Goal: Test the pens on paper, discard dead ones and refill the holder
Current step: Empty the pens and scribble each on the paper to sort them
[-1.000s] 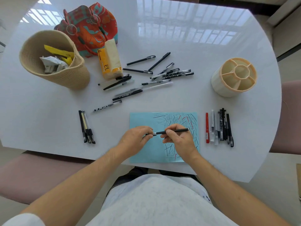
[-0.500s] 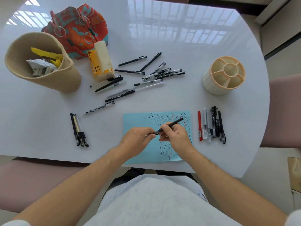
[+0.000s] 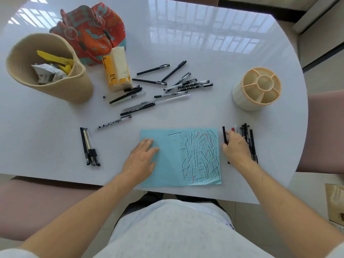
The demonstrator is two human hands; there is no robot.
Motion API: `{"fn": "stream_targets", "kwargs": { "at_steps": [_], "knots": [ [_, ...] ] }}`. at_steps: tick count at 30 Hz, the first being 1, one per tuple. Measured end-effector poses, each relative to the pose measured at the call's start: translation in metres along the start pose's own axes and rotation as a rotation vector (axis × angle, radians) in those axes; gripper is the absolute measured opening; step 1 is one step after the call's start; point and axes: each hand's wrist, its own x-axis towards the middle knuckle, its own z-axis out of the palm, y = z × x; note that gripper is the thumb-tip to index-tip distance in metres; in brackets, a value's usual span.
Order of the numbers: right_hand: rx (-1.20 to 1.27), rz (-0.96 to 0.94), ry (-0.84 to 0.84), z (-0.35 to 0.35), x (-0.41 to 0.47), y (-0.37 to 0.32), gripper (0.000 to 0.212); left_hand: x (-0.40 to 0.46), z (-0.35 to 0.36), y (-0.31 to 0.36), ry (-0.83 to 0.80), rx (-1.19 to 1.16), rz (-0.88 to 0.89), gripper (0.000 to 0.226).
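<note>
**A table at home**

This looks like a home dining spot. A glossy white round table (image 3: pixel 186 43) mirrors window panes, and pink padded chairs (image 3: pixel 327 131) stand around it over a pale tiled floor. A colourful cloth bag (image 3: pixel 96 32), a tissue pack (image 3: pixel 116 69) and a woven basket (image 3: pixel 61 88) sit on the table.

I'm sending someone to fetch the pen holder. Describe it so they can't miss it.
Look at the white table, on its right side beyond the blue paper. The pen holder is a cream round tub, standing alone, split into empty compartments, unlike the woven basket opposite.
</note>
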Motion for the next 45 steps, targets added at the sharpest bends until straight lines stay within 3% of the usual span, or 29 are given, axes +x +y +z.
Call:
{"fn": "stream_targets", "kwargs": {
  "at_steps": [5, 11, 16, 20, 24, 26, 29, 31, 33, 35, 37, 40, 45],
  "knots": [
    [-0.022, -0.062, 0.109, 0.004, 0.001, -0.023, 0.038, -0.002, 0.004, -0.007, 0.002, -0.020, -0.023, 0.056],
    [0.045, -0.355, 0.092, 0.006, 0.045, -0.116, 0.033, 0.000, -0.001, -0.011, 0.003, -0.077, -0.037, 0.057],
    [-0.151, -0.469, 0.074, 0.014, 0.092, -0.181, 0.045, 0.001, -0.007, -0.013, -0.051, -0.090, -0.037, 0.061],
    [-0.364, -0.479, 0.063, 0.024, 0.107, -0.183, 0.046, 0.002, -0.007, -0.014, -0.090, -0.086, -0.056, 0.060],
    [-0.402, -0.512, 0.007, 0.026, 0.100, -0.166, 0.037, 0.002, -0.006, -0.013, -0.098, -0.103, -0.067, 0.059],
    [-0.298, -0.510, -0.005, 0.022, 0.091, -0.152, 0.034, 0.003, -0.007, -0.012, -0.110, -0.105, -0.066, 0.055],
    [0.121, -0.450, 0.105, 0.012, 0.065, -0.130, 0.017, 0.008, -0.015, -0.010, -0.109, -0.161, -0.076, 0.044],
    [0.410, -0.339, 0.121, 0.006, 0.039, -0.118, 0.006, 0.012, -0.022, -0.006, -0.024, -0.235, -0.078, 0.038],
    [0.708, -0.228, 0.000, 0.005, 0.007, -0.110, 0.006, 0.015, -0.027, 0.003, 0.054, -0.340, -0.064, 0.035],
    [0.936, -0.157, -0.150, 0.013, -0.025, -0.104, 0.008, 0.019, -0.033, 0.018, 0.004, -0.482, -0.061, 0.034],
    [1.036, -0.117, -0.247, 0.025, -0.049, -0.098, 0.009, 0.023, -0.036, 0.031, -0.109, -0.573, -0.045, 0.028],
    [1.096, -0.058, -0.263, 0.042, -0.069, -0.091, 0.010, 0.024, -0.034, 0.040, -0.184, -0.490, 0.019, 0.014],
    [1.187, 0.048, -0.160, 0.052, -0.083, -0.090, 0.007, 0.019, -0.032, 0.040, -0.058, -0.300, 0.124, 0.020]
  ]
}}
